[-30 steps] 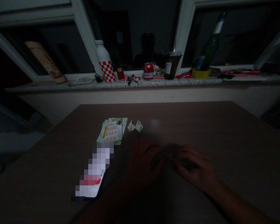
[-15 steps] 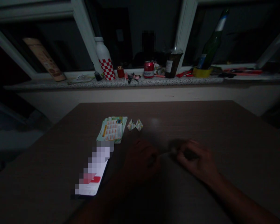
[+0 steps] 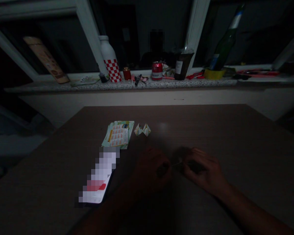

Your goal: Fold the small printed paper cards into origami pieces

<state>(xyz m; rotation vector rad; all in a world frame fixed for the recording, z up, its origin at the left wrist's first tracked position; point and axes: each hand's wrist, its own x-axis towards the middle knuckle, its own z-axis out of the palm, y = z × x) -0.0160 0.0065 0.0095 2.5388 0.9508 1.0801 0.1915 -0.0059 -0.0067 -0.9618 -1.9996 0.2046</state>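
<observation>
A thin pale piece of what looks like paper [image 3: 176,164] spans the small gap between my two hands, seen nearly edge-on and very dim. My left hand [image 3: 153,169] is closed at its left end, fingers curled and in deep shadow. At the other end my right hand [image 3: 203,169] pinches it between thumb and fingertips. Just beyond my left hand stands a small folded paper shape with two points [image 3: 142,130]. Beside that lies a stack of printed paper sheets [image 3: 117,134], green and white.
A lit phone [image 3: 99,178] lies on the dark wooden table [image 3: 198,120], left of my left hand. Behind, a stone window sill [image 3: 161,84] carries a checkered bottle [image 3: 110,62], a red can [image 3: 157,71], a dark cup [image 3: 182,67] and a green bottle [image 3: 224,42].
Both hands have shifted slightly right and come a little closer together, still holding the thin piece. The view has tilted slightly; the table things stay put.
</observation>
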